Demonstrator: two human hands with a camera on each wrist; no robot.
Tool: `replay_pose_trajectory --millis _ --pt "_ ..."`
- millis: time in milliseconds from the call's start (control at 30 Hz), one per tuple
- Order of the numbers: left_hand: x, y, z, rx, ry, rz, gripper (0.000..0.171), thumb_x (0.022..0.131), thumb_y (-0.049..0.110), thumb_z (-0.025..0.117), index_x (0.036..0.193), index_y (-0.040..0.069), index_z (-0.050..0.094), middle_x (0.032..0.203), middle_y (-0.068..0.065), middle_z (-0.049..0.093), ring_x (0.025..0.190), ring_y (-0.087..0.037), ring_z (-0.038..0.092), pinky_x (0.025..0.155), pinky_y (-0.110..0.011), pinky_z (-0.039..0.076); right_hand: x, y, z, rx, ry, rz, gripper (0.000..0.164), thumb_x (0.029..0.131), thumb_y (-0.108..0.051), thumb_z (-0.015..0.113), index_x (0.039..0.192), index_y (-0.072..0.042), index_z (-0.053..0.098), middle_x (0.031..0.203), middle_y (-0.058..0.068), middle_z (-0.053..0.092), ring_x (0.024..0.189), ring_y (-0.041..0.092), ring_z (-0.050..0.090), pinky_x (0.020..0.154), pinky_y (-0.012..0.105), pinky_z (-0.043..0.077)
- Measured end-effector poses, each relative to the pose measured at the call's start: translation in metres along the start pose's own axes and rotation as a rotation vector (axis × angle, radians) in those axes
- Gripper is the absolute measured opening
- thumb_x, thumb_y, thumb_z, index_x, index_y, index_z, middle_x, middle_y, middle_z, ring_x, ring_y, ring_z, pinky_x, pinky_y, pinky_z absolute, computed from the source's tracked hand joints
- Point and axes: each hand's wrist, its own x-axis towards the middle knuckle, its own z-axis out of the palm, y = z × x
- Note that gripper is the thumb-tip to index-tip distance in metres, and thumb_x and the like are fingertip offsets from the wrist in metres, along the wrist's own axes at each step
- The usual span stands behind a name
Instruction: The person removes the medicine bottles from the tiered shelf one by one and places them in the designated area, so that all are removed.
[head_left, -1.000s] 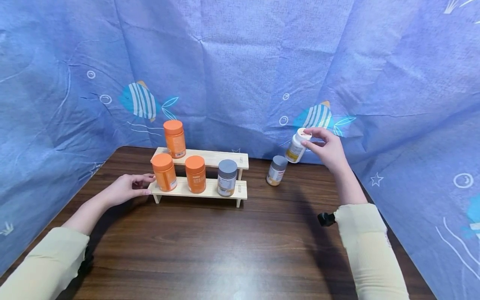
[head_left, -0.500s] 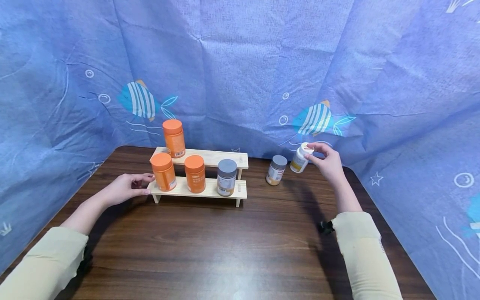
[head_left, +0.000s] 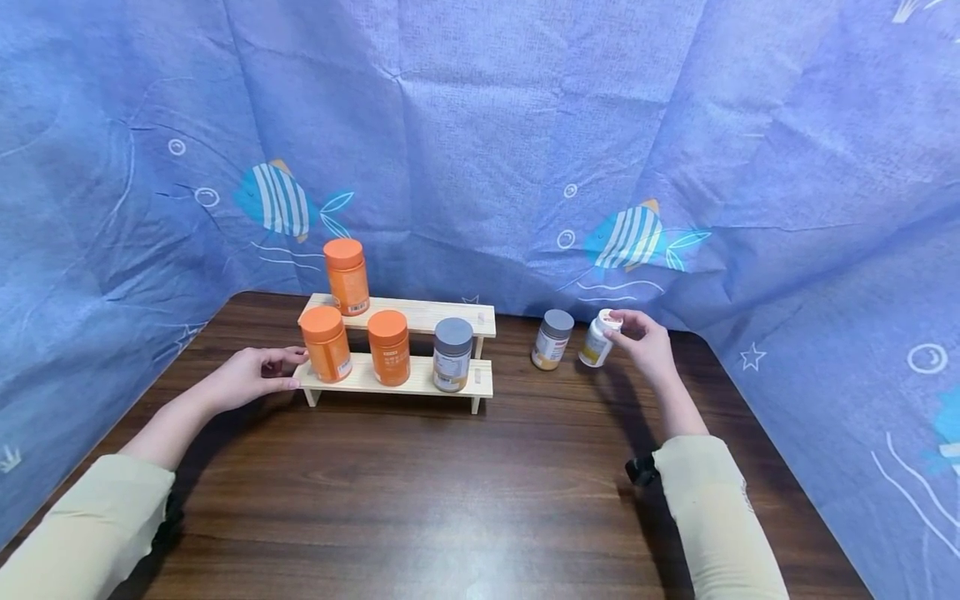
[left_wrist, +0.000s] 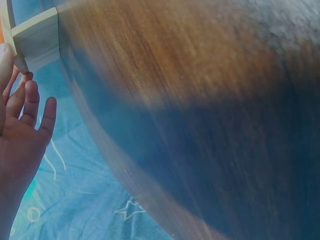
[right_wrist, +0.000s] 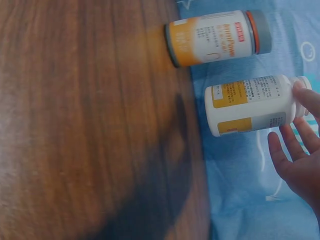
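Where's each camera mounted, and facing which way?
Head: on the head, facing forward-down at the pale wooden two-tier rack and dark brown wooden table; left hand, right hand, cream sleeves show.
Left wrist: worn there, facing mostly table, rack's end upper left; left hand shows.
Right wrist: worn there, facing the white cylindrical bottle; right hand shows.
Head and right wrist share that bottle and the grey-lidded cylindrical jar beside it.

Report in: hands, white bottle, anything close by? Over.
Right hand pinching white bottle by its top. Left hand holding left end of lower wooden shelf. Gray-lidded jar close beside bottle.
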Motion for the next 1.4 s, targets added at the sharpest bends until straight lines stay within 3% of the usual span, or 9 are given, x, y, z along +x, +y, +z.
replay_pose_trajectory --millis 167,400,600,867,1067,1167,1233,1400 --pt "-0.001 0.001 -0.002 -0.002 -0.009 -0.009 0.044 0.083 0.031 0.072 0.117 0.003 0.065 0.127 -0.021 0.057 0.071 -0.01 0.046 0.062 -0.024 0.038 -0.004 0.005 0.005 -0.006 -0.028 0.028 0.04 0.084 -0.021 0.073 0.117 -0.002 0.062 0.112 0.018 0.063 0.09 0.002 0.055 0.077 0.014 0.041" --pt "0.0 0.003 -0.002 0.0 -0.016 -0.014 0.045 0.084 0.031 0.071 0.119 0.002 0.064 0.127 -0.021 0.057 0.073 -0.012 0.046 0.062 -0.025 0.039 -0.008 0.015 0.011 0.001 -0.017 0.108 0.042 0.083 -0.022 0.073 0.119 -0.002 0.061 0.114 0.019 0.062 0.102 0.018 0.053 0.085 0.021 0.037" --pt "0.0 0.003 -0.001 0.005 -0.015 -0.005 0.045 0.085 0.03 0.071 0.119 0.002 0.064 0.127 -0.02 0.058 0.073 -0.012 0.046 0.063 -0.025 0.038 -0.012 0.014 0.011 0.025 -0.01 0.094 0.042 0.084 -0.018 0.073 0.12 0.0 0.061 0.113 0.021 0.061 0.097 0.01 0.051 0.083 0.018 0.037" --pt "-0.001 0.002 -0.001 0.002 -0.008 0.002 0.045 0.085 0.03 0.071 0.119 0.002 0.064 0.127 -0.02 0.058 0.073 -0.011 0.046 0.063 -0.025 0.039 -0.023 -0.025 0.005 0.06 -0.039 0.057 0.039 0.084 -0.004 0.069 0.119 0.009 0.058 0.113 0.03 0.058 0.103 0.031 0.052 0.086 0.025 0.037" --pt "-0.001 0.001 0.0 -0.004 -0.005 -0.007 0.044 0.084 0.029 0.072 0.118 0.003 0.065 0.126 -0.02 0.058 0.073 -0.011 0.047 0.063 -0.024 0.039 -0.027 -0.048 0.0 0.041 -0.029 0.029 0.039 0.086 -0.004 0.067 0.12 0.011 0.056 0.117 0.032 0.057 0.108 0.04 0.051 0.084 0.018 0.037" --pt "-0.001 0.001 0.0 -0.011 -0.005 -0.004 0.044 0.084 0.03 0.072 0.118 0.002 0.065 0.126 -0.02 0.059 0.073 -0.011 0.046 0.063 -0.024 0.039 -0.027 -0.054 -0.001 0.033 -0.018 0.036 0.039 0.087 -0.007 0.067 0.121 0.009 0.057 0.12 0.029 0.057 0.11 0.038 0.051 0.082 0.016 0.04" --pt "-0.001 0.001 0.0 -0.013 -0.004 0.001 0.044 0.084 0.029 0.072 0.118 0.002 0.064 0.125 -0.02 0.059 0.072 -0.011 0.046 0.062 -0.024 0.039 -0.026 -0.057 -0.001 0.035 -0.016 0.042 0.04 0.087 -0.009 0.067 0.122 0.007 0.057 0.122 0.027 0.057 0.112 0.036 0.051 0.084 0.02 0.042" --pt "-0.001 0.001 -0.001 -0.017 0.0 0.01 0.044 0.084 0.029 0.072 0.118 0.002 0.065 0.124 -0.019 0.06 0.071 -0.01 0.046 0.062 -0.024 0.039 -0.02 -0.057 0.001 0.077 -0.023 0.02 0.042 0.087 -0.011 0.068 0.124 0.004 0.057 0.126 0.024 0.056 0.121 0.036 0.048 0.096 0.045 0.041"
